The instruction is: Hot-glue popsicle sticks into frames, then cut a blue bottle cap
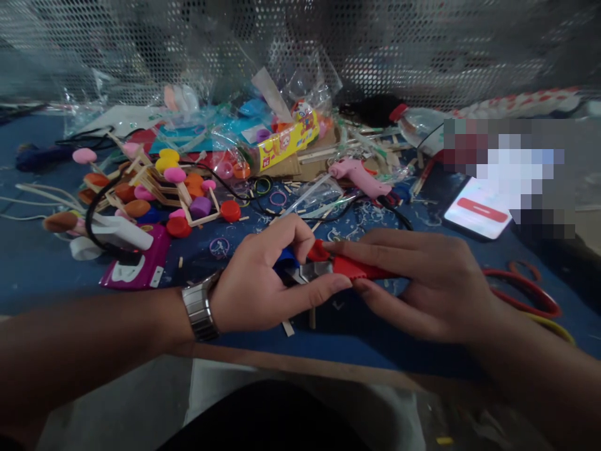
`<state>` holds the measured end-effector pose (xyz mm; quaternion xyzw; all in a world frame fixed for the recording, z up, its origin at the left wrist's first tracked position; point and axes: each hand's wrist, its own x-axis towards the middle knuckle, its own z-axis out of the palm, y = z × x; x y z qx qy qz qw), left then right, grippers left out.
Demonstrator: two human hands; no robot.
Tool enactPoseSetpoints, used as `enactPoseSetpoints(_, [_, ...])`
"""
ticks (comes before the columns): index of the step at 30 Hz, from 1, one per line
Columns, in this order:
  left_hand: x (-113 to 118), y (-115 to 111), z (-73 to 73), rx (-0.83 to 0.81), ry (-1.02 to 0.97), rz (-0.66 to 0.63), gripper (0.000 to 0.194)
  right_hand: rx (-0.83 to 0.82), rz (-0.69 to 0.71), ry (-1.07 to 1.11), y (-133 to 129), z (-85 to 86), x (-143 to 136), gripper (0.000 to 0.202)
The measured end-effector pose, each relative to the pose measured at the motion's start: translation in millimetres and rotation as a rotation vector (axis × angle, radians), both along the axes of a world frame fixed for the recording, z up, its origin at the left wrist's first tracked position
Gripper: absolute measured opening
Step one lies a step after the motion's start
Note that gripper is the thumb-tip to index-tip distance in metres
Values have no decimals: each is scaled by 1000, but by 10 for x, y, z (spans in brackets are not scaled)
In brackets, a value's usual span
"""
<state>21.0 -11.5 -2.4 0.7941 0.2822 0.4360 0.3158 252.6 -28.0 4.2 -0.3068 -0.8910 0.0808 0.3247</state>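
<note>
In the middle foreground, my left hand [263, 282] is closed, its curled fingers around a blue cap-like piece [285, 258] that is mostly hidden. Its thumb lies along the metal end [315, 270] of a red tool. My right hand [427, 282] grips the red body [359, 268] of that tool between thumb and fingers; its exact kind is not clear. A small red rounded piece [319, 250] shows between the two hands, near the fingertips. Both hands meet just above the blue tabletop [375, 351].
Left stands a stick frame [153, 181] with coloured caps, beside a purple power strip [141, 263]. A pink glue gun [359, 178] lies behind my hands, its cord trailing. A lit phone [483, 207], a plastic bottle [422, 125] and red rings [526, 291] are right. Scraps litter the table.
</note>
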Motion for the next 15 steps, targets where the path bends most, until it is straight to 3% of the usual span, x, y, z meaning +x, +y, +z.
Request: enactPoseSetpoints(15, [-5,-5,23,-10,-2,-29,43,-27,2,6,-17,40,-5,31])
